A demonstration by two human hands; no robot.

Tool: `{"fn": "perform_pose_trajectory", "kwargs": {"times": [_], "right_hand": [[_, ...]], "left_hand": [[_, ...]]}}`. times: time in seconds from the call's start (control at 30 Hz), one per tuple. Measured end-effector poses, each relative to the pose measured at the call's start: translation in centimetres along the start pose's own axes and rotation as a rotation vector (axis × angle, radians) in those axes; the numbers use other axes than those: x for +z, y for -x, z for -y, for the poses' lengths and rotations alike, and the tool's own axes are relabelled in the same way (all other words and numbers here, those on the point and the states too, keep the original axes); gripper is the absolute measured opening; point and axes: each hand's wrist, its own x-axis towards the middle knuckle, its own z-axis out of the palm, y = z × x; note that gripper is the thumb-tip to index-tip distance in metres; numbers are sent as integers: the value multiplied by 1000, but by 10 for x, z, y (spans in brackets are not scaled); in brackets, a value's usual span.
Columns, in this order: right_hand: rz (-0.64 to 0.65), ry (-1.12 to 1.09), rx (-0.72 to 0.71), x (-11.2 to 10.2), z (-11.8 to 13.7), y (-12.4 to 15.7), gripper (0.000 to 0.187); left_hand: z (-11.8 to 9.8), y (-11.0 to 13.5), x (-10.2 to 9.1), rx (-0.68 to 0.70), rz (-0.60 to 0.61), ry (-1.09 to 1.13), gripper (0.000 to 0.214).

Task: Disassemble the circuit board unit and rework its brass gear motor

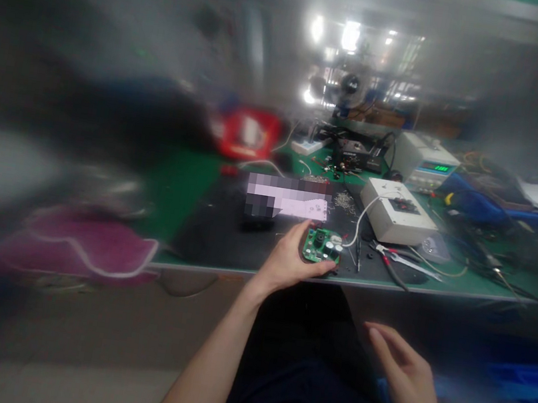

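Note:
My left hand (291,259) grips a small green circuit board (321,246) with capacitors on it, held just above the front edge of the workbench (388,285). My right hand (407,377) hovers low over my lap, below the bench edge, fingers stretched out and apart, holding nothing. A black mat (223,235) lies on the bench to the left of the board.
Red-handled pliers (404,261) and a white box with a cable (398,210) lie right of the board. A power supply with a green display (429,163) stands behind. A pink cloth (85,248) and a red object (249,132) sit at left, blurred. A blue bin (524,388) is lower right.

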Motion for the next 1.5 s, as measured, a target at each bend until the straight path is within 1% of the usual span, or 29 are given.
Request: {"fn": "perform_pose_trajectory", "kwargs": {"times": [0.1,0.23,0.43,0.57,0.77,0.9,0.97,1.07,1.1,1.13,1.2,1.3,1.37,1.43,1.5], "right_hand": [[-2,8,-8,-2,5,4,64],[-1,12,-18,-5,11,8,66],[23,9,-7,-2,14,8,68],[63,4,17,7,17,1,67],[175,-29,100,28,11,-16,70],[160,-77,138,37,3,-19,72],[121,-112,142,36,-1,-18,72],[24,-173,133,30,-7,-17,69],[-6,-193,128,26,-9,-18,68],[-29,-208,122,22,-11,-18,67],[-51,-218,111,12,-19,-19,68],[-51,-191,109,-3,-41,-19,69],[-44,-160,123,-11,-68,-17,67],[-47,-110,154,-15,-102,-10,60],[-72,-40,207,-19,-137,3,44]], "left_hand": [[-1,1,0,-3,-5,5,94],[-2,1,-1,0,-16,8,99],[-7,2,-3,37,-21,23,88],[-8,2,-4,51,-14,44,86],[-5,3,-8,40,-8,76,93],[-2,4,-9,-2,-39,153,92],[0,2,-8,-23,-93,207,79],[0,2,-6,-22,-216,251,36],[-2,3,-7,-20,-274,259,24],[-3,6,-8,-22,-339,266,19],[-7,19,-12,-34,-481,273,17],[-4,53,-22,-87,-630,235,19],[5,84,-27,-168,-642,180,25],[14,116,-28,-291,-558,113,30],[17,145,-24,-420,-474,19,34]]}}
